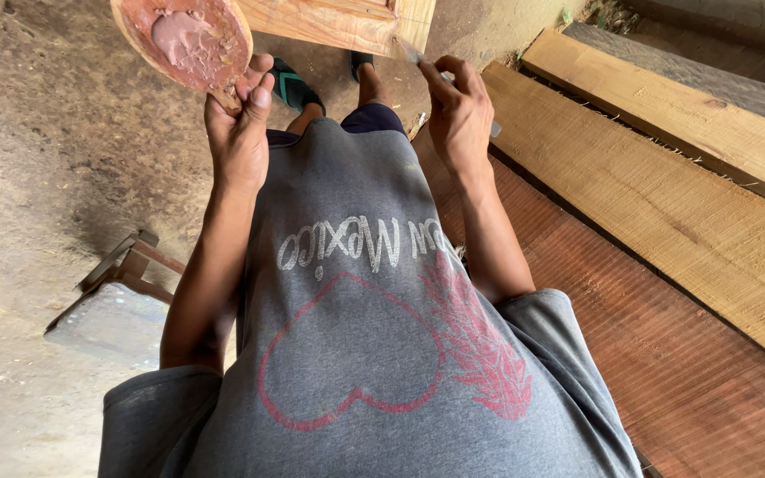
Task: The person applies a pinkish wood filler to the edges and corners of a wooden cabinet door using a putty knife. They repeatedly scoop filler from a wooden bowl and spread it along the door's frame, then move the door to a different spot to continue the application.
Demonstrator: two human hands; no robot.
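Observation:
My left hand (239, 133) grips the lower edge of a rounded wooden board (183, 40) smeared with reddish-pink putty, held up at the top left. My right hand (459, 111) pinches a small putty knife (411, 53) whose blade tip touches the lower corner of a pale wooden piece (338, 22) at the top centre. Below both arms is my grey shirt with a pink heart print. My feet in sandals show on the ground between the hands.
Long planks lie to the right: a reddish one (666, 354) nearest me and pale ones (666, 195) beyond. A small wooden stool frame (126, 265) and a flat grey slab (108, 323) sit on the dirt floor at left.

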